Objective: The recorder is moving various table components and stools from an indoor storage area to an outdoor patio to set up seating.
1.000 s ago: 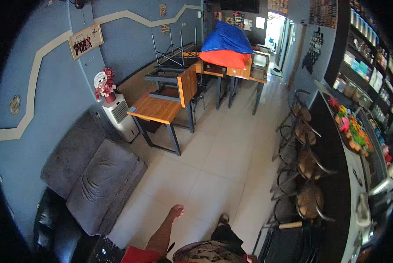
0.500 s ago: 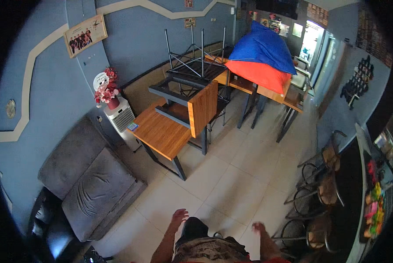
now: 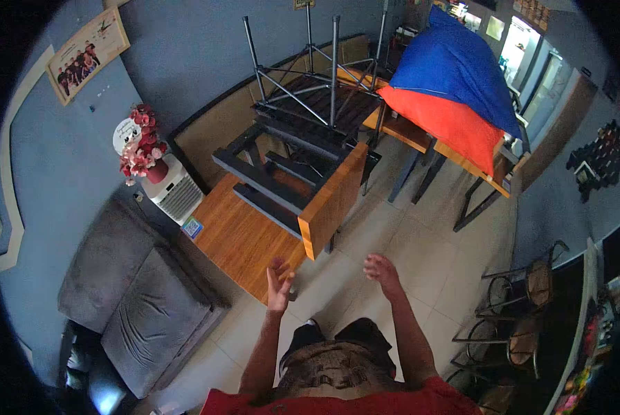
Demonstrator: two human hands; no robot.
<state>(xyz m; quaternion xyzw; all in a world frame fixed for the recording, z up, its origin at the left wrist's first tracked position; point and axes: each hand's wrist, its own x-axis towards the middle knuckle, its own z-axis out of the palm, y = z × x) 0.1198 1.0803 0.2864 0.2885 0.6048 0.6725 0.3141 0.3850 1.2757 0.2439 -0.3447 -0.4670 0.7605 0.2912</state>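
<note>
My left hand (image 3: 279, 285) is raised over the near corner of a wooden-topped table (image 3: 237, 238), its fingers apart and holding nothing. To its right, above the tiled floor, my right hand (image 3: 384, 272) hangs empty with the fingers loosely curled and apart. Both hands are nearest to a second wooden table (image 3: 334, 200) that lies on its side on top of the first. Its black leg frame (image 3: 272, 176) points left and its wooden top stands upright, facing right. Neither hand visibly touches it.
Behind stands an upturned dark metal table (image 3: 296, 93), legs up. Blue (image 3: 455, 66) and red (image 3: 441, 117) beanbags lie on further tables. A grey sofa (image 3: 137, 290) and a white air cooler (image 3: 175, 190) with a flower pot (image 3: 156, 171) are left; bar stools (image 3: 524, 339) stand right.
I have moved closer to the stacked tables, which now appear larger. Both hands have risen and reached forward, from beside my body to near the sideways table.
</note>
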